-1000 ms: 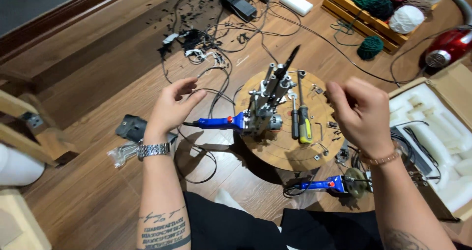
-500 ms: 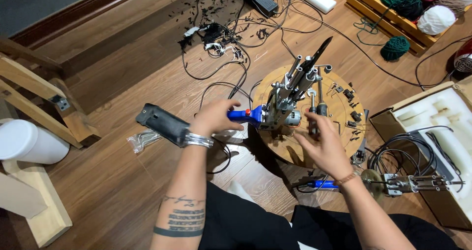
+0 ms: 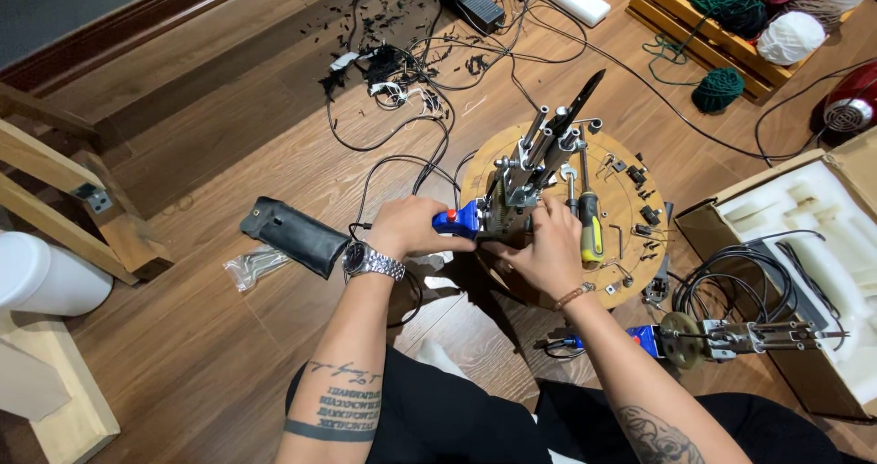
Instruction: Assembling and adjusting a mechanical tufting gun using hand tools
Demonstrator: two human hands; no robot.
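Fingers of both hands clamp the blue-handled metal tool (image 3: 512, 199) beside an open cardboard box (image 3: 804, 245).

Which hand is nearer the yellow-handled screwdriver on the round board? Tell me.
Right. The right hand sits just beside the yellow-handled screwdriver; the left hand grips the blue handle farther away.
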